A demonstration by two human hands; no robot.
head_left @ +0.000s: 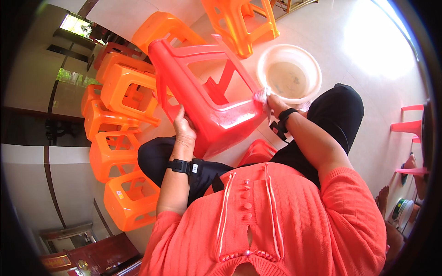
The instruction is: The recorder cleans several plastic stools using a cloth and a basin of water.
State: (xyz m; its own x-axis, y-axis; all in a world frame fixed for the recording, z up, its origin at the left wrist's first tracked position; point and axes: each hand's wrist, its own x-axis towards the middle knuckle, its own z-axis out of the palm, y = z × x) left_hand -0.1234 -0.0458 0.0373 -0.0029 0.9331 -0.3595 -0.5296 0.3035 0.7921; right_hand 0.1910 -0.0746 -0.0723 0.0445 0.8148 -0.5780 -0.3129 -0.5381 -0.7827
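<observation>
A red plastic stool [203,100] lies tipped on its side across my lap, its seat toward me and its legs pointing away. My left hand [184,125] grips a leg at the stool's left side. In my right hand [275,105] is a pale wet-looking cloth [261,95], pressed against the stool's right edge near the seat. Just beyond that hand stands a white plastic basin [289,72] with cloudy water in it. Part of another red stool [257,151] shows between my legs.
Several orange plastic stools [117,148] stand in a row along the left wall. Another orange stool [241,24] is on the tiled floor [331,65] ahead. At the right rim are pink stool legs [407,127] and a person's foot [381,196].
</observation>
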